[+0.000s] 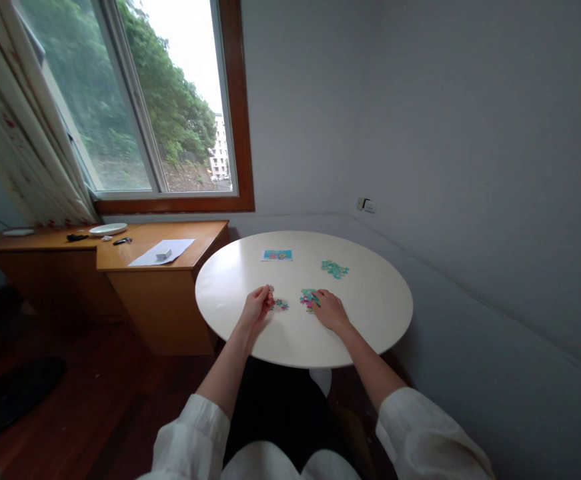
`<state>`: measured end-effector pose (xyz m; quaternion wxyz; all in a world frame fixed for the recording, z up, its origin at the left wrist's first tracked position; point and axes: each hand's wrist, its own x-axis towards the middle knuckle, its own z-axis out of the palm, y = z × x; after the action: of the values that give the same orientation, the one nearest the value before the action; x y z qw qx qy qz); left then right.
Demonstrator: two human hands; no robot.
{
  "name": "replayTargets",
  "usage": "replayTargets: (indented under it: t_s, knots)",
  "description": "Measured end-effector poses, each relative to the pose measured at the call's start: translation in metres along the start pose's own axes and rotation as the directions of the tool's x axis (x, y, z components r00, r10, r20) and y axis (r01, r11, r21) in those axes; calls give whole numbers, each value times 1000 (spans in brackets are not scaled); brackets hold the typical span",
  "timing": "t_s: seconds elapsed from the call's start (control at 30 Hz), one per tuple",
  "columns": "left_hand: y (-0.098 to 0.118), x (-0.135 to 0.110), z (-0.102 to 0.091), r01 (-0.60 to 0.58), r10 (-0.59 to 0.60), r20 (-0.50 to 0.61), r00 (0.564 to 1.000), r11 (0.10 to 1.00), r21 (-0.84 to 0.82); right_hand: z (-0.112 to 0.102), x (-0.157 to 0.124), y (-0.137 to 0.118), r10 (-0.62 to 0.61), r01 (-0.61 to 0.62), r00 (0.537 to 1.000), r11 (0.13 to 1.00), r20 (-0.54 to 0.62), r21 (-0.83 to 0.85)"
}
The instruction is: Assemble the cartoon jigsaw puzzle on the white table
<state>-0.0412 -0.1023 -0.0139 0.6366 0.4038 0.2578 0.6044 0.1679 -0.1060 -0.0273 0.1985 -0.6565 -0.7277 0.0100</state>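
My left hand rests on the round white table and pinches a small jigsaw piece between its fingertips. Just right of it lies a small joined group of colourful pieces. My right hand lies flat on the table, its fingertips touching a larger cluster of pink and teal pieces. A loose heap of teal pieces sits farther back on the right. A small reference picture card lies near the table's far edge.
A wooden desk stands left of the table, bearing a sheet of paper with a small box, a white plate and small dark items. A window is behind it. Grey walls close the right side; a wall socket is there.
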Motion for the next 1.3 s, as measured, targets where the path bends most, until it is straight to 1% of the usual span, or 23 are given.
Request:
replayTargets:
  t_s: [0.17,0.37,0.53,0.63,0.73,0.83,1.07,1.3]
  knots:
    - [4,-3,4,23,-23,17,1000,1000,7,-1,0,-1,-3,3,1000,1000,-4,-4]
    - [4,-5,7,55,-53,-48,997,998,43,1,1,0,-6,6,1000,1000,-8,2]
    - [4,-4,9,36,-28,-59,998,990,139,0,1,0,-2,2,1000,1000,-3,-2]
    - [2,-5,10,12,3,-66,998,975,224,-2,0,-1,-2,2,1000,1000,2,-10]
    - [0,-6,12,-29,46,-43,998,941,337,-3,0,-2,-4,4,1000,1000,6,-12]
    - [-2,-7,14,-69,76,-2,997,911,406,-3,-1,-2,0,1,1000,1000,7,-17]
    - [-5,-10,20,-98,111,1,994,872,479,-3,0,-3,2,-2,1000,1000,8,-16]
    - [-6,-11,22,-121,107,56,993,863,491,-2,0,-2,-2,2,1000,1000,4,-17]
